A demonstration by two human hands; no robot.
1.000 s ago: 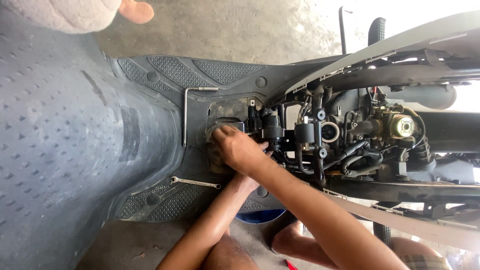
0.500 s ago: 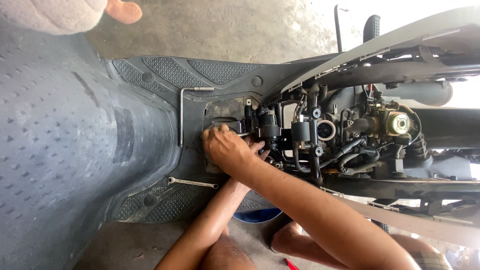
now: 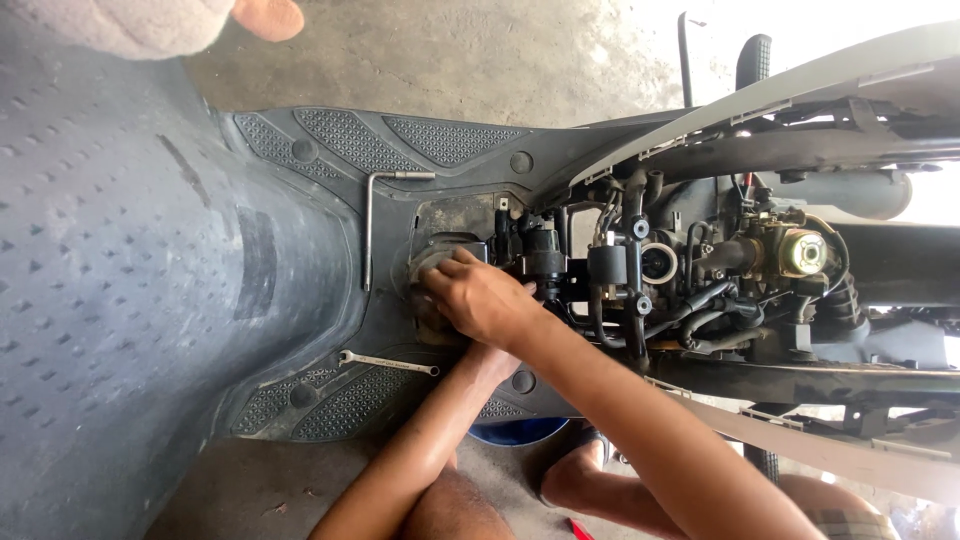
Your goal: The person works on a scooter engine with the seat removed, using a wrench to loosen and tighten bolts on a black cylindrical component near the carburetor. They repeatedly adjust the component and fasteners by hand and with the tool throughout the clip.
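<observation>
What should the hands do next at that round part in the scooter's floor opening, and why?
Probably keep both hands on the round part and work it loose by hand. The right hand covers it from above, the left hand reaches in beneath, and the L-shaped wrench and spanner lie unused on the footboard.

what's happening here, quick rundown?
A person works on a scooter with its panels off. Both hands reach into the opening in the black ribbed floorboard: the right hand lies over a round dark cap, the left hand is tucked beneath. An L-shaped metal wrench and a flat silver spanner lie nearby, untouched.
</observation>
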